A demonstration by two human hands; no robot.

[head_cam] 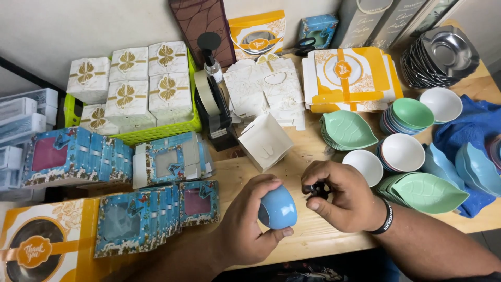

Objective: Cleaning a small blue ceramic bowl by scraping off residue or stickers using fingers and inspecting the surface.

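The left hand (245,222), low in the centre of the frame, is curled around a small blue bowl (278,207), thumb under its rim and fingers over the top, so the bowl lies tilted on its side just above the edge of the wooden table (313,235). Just to its right, the right hand (342,201) pinches a small black object (317,190) between thumb and fingertips; what that object is cannot be made out. A black wristband (383,219) circles the right wrist.

Directly above the hands sits an open white carton (264,141), tilted, with flat white box blanks (266,89) behind it. A black tape dispenser (214,107) stands left of these, beside a green basket (156,130) packed with white gift boxes with gold bows (128,86).

Right of the hands lie white bowls (402,152), green leaf-shaped dishes (428,192), a stack of coloured bowls (409,115) and blue leaf-shaped dishes (480,167) on a blue cloth (475,122). Metal dishes (443,55) are stacked in the upper right corner, with orange-and-white flat boxes (347,78) beside them.

Across the left half of the frame are flattened blue window boxes (73,156), and an orange box (47,240) fills the lower left corner.
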